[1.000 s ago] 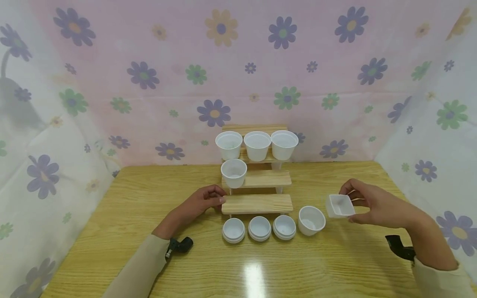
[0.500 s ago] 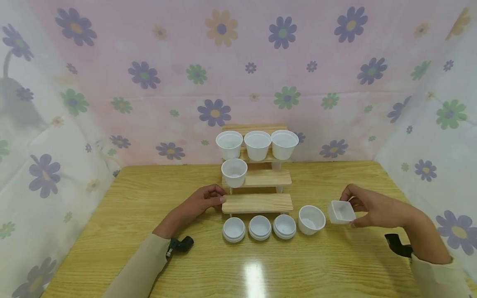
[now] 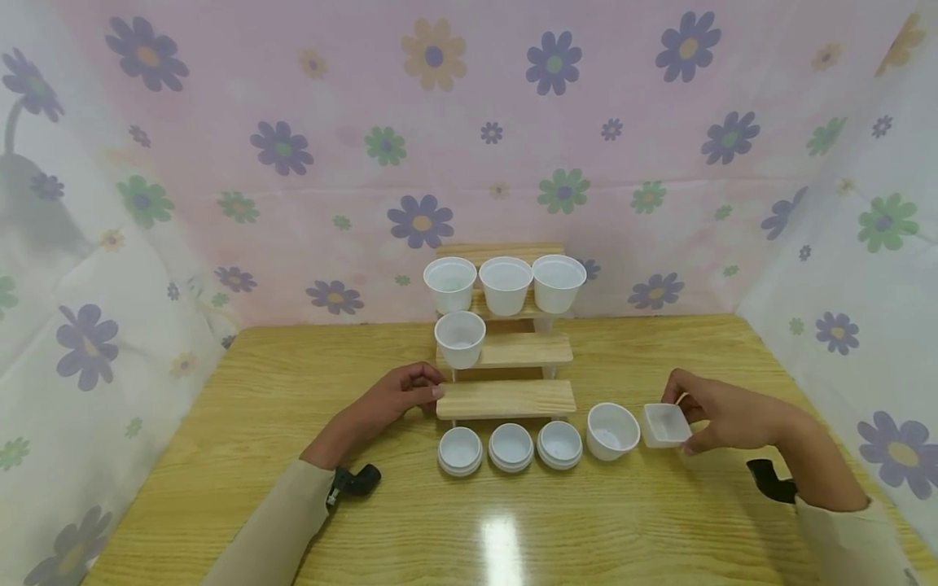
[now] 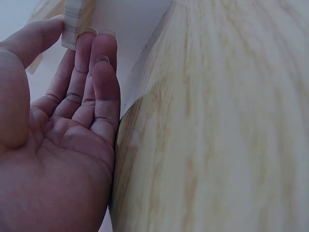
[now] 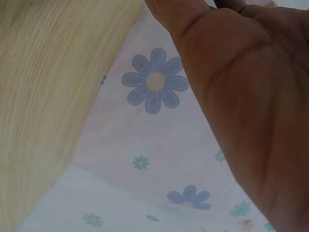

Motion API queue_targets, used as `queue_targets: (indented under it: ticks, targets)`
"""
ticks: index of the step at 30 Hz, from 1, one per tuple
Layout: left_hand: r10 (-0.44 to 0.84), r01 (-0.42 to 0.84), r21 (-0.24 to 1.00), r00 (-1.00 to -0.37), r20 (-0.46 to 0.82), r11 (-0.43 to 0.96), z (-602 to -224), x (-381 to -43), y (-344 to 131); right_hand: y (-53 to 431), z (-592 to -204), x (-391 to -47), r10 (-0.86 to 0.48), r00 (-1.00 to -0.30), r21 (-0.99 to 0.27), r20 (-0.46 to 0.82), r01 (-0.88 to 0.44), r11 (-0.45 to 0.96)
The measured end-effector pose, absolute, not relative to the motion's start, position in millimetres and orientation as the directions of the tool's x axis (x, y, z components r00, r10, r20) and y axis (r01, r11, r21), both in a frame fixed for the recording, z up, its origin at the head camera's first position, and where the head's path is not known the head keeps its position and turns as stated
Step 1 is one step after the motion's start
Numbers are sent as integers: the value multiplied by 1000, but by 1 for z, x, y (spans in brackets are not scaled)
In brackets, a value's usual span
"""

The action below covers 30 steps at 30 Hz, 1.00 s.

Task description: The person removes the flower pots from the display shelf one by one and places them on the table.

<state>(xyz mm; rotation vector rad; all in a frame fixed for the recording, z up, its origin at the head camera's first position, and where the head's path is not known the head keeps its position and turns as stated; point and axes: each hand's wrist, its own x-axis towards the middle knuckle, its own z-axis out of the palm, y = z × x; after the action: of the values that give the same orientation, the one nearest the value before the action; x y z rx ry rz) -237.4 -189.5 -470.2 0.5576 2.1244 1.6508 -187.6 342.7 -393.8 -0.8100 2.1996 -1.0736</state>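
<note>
Thumb and fingers of my left hand (image 3: 399, 400) pinch the left end of the lowest step of a wooden tiered display stand (image 3: 507, 400). In the left wrist view the thumb lies on one side of the board end (image 4: 71, 24) and fingertips on the other. My right hand (image 3: 736, 413) grips a small square white cup (image 3: 665, 435) between thumb and fingers, low at the table's right side. Just left of it stands a round white cup (image 3: 612, 443). The right wrist view shows only the hand's palm side, the table and the cloth; the square cup is hidden there.
Three white cups, the left one here (image 3: 450, 286), stand along an upper step. Another white cup (image 3: 460, 346) sits at the left of the step below. Three low white jars, including the middle jar (image 3: 510, 457), line the table (image 3: 410, 521) before the stand. Flowered cloth (image 3: 498, 163) surrounds the table.
My right hand has lowered the square cup and brought it slightly left, close beside the round cup. The left hand keeps its hold on the stand.
</note>
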Motion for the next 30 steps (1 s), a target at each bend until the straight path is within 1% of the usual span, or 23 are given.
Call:
queue_targets:
  ticks: [6, 15, 30]
  targets:
    - [543, 79, 973, -838, -53, 216, -472, -238, -189, 339, -399, -190, -677, -685, -805, -271, -224, 549]
    - [545, 78, 974, -837, -51, 211, -473, -238, -190, 334, -399, -189, -652, -698, -787, -297, -208, 581]
    - [545, 78, 973, -836, -54, 216, -471, -238, -191, 332, -402, -191, -674, -690, -781, -263, -258, 569]
